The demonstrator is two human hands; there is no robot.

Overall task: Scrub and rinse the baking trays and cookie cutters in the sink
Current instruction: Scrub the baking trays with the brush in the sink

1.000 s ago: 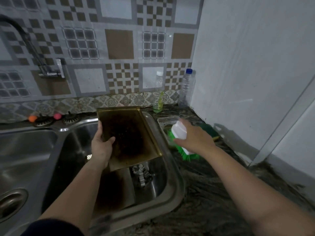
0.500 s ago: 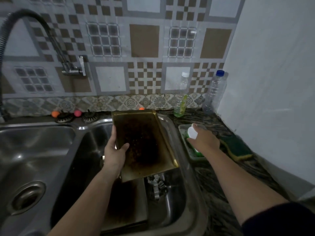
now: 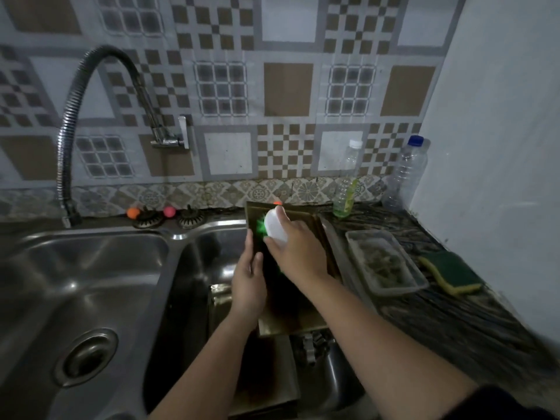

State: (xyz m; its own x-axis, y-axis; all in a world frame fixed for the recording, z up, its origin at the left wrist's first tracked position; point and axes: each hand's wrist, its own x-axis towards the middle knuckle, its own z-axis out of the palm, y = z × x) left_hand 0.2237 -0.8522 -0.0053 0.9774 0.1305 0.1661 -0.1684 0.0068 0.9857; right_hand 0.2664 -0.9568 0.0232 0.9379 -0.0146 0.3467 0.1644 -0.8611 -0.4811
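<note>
While our left hand (image 3: 247, 286) grips the blackened rectangular metal baking tray (image 3: 291, 313), long axis pointing away, our right hand (image 3: 298, 253) clasps the white green-bristled scrub brush (image 3: 274, 224).

Two hands: left hand (image 3: 247, 286), right hand (image 3: 298, 253). Two baking trays: held tray (image 3: 303, 316), second tray (image 3: 272, 386) in the sink. One scrub brush (image 3: 274, 227). Two plastic bottles: (image 3: 347, 180), (image 3: 404, 174). One sponge (image 3: 451, 272). One plastic container (image 3: 386, 262). Two sink basins: (image 3: 91, 268), (image 3: 218, 250). One tap (image 3: 106, 116)

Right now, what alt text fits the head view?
Over the right sink basin, the left hand holds a dark baking tray tilted while the right hand presses a white-handled green brush onto it.
</note>
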